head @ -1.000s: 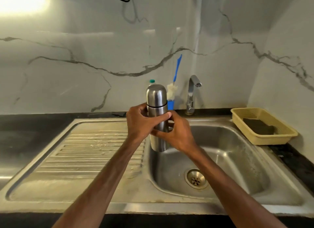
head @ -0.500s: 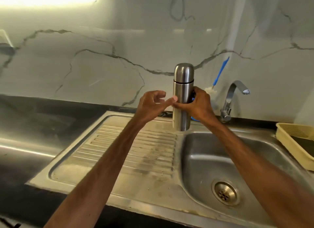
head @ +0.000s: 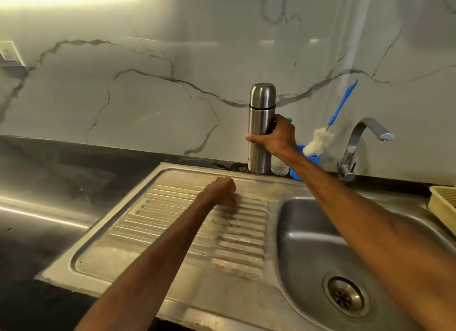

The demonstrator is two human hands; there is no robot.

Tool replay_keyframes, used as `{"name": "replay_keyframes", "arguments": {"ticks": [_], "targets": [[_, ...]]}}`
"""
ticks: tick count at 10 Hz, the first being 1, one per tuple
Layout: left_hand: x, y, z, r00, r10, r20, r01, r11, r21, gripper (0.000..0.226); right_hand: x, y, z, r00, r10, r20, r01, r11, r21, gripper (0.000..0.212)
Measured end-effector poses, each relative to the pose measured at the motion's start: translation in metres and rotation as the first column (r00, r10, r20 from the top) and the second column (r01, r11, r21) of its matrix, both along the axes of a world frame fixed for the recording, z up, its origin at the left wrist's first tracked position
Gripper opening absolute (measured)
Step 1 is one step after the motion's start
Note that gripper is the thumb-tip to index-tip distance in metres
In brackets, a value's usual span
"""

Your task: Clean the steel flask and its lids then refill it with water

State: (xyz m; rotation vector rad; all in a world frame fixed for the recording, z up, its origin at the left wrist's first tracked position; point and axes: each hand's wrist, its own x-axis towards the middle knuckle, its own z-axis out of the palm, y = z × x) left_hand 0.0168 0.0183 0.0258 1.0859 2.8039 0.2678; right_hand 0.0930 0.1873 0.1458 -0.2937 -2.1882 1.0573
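Right hand (head: 276,139) grasps cylindrical steel flask (head: 262,101) at stainless sink (head: 304,244) back rim | left hand (head: 222,192) clenched, apparently empty, over sink | risk: one-hand grip slips, flask topples.

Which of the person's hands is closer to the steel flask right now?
Right. The right hand grips the steel flask around its middle. The left hand is apart from it, lower and nearer the camera, curled above the drainboard.
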Motion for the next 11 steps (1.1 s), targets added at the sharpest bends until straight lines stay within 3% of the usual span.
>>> {"name": "replay_keyframes", "arguments": {"ticks": [2, 4, 6, 8, 11], "targets": [[-0.021, 0.006, 0.007, 0.99, -0.139, 0.017, 0.14, 0.969, -0.204, 0.052, -0.055, 0.004, -0.026, 0.999, -0.028, 0.027, 0.029, 0.999, -0.022, 0.075], [-0.036, 0.001, -0.002, 0.984, -0.16, 0.081, 0.171, 0.975, -0.144, 0.049, -0.087, 0.011, -0.047, 0.996, -0.063, 0.063, 0.067, 0.996, -0.063, 0.078], [-0.04, 0.008, -0.002, 0.99, -0.084, 0.116, 0.098, 0.988, -0.122, 0.064, -0.099, 0.018, -0.061, 0.993, -0.087, 0.078, 0.094, 0.991, -0.094, 0.078], [-0.047, 0.011, -0.005, 0.988, -0.04, 0.147, 0.056, 0.993, -0.106, 0.064, -0.106, 0.019, -0.066, 0.99, -0.111, 0.088, 0.121, 0.986, -0.115, 0.077], [-0.03, 0.014, 0.0, 0.991, -0.009, 0.13, 0.02, 0.996, -0.084, 0.057, -0.094, 0.014, -0.062, 0.966, -0.136, 0.222, 0.131, 0.991, 0.034, 0.072]]}}
